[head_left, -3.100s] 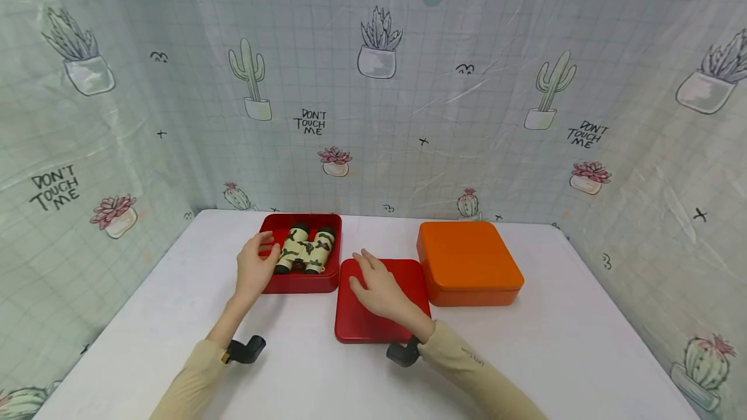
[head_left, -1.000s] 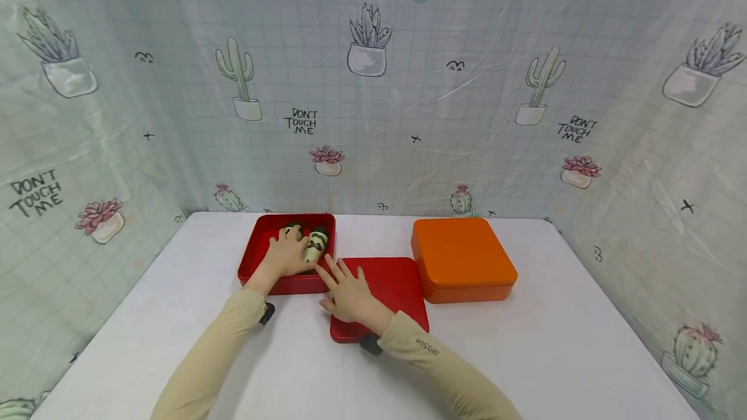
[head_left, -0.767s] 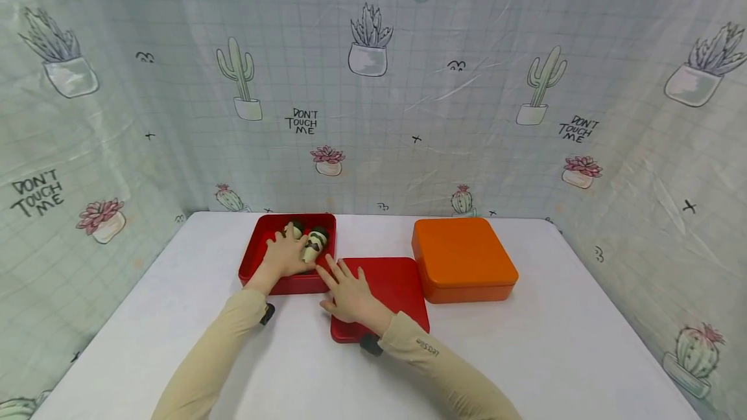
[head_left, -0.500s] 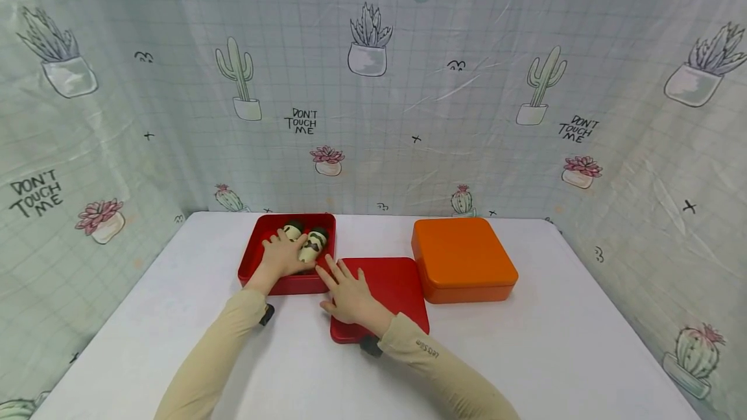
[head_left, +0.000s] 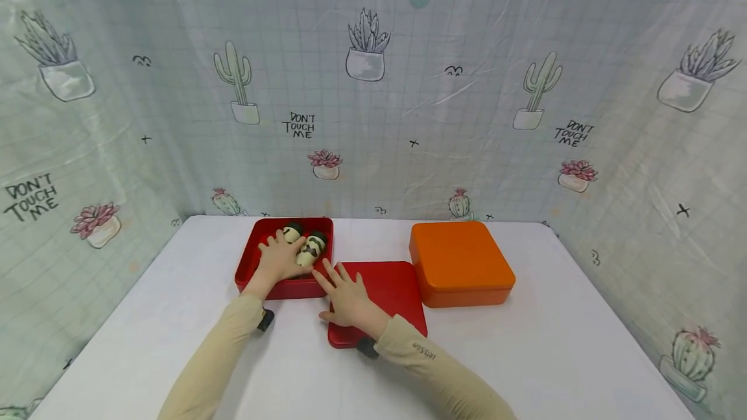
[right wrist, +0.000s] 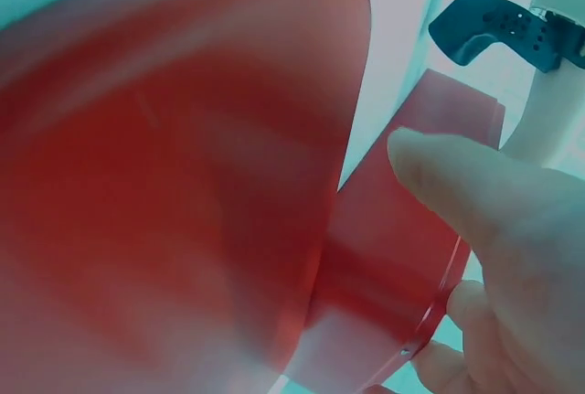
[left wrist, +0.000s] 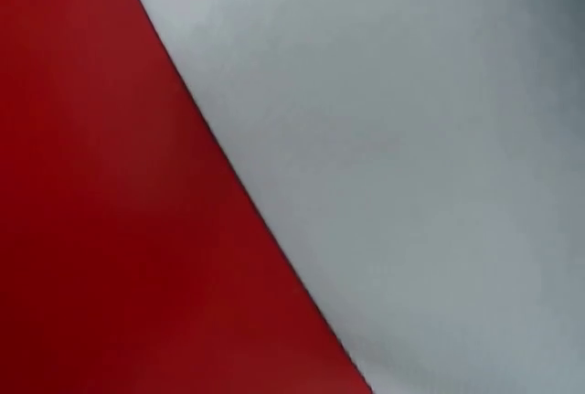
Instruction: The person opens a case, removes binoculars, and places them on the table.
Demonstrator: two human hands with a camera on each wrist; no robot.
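Observation:
In the head view a red box lies open at the back left of the table. Camouflage binoculars rest inside, their left half mostly covered by my left hand. That hand lies over them with its fingers spread. My right hand spreads its fingers above the flat red lid, its fingertips at the box's front right corner. In the right wrist view my thumb overlaps the box's wall, with other fingers along its rim. The left wrist view shows a red wall and no hand.
A closed orange box stands right of the red lid, close to its edge. Both hands wear black wrist devices. Behind the white table hangs a cactus-printed curtain.
From beside the box, my left hand has moved onto the binoculars, which have since shifted slightly under it. My right hand has moved left from above the lid to the box's corner.

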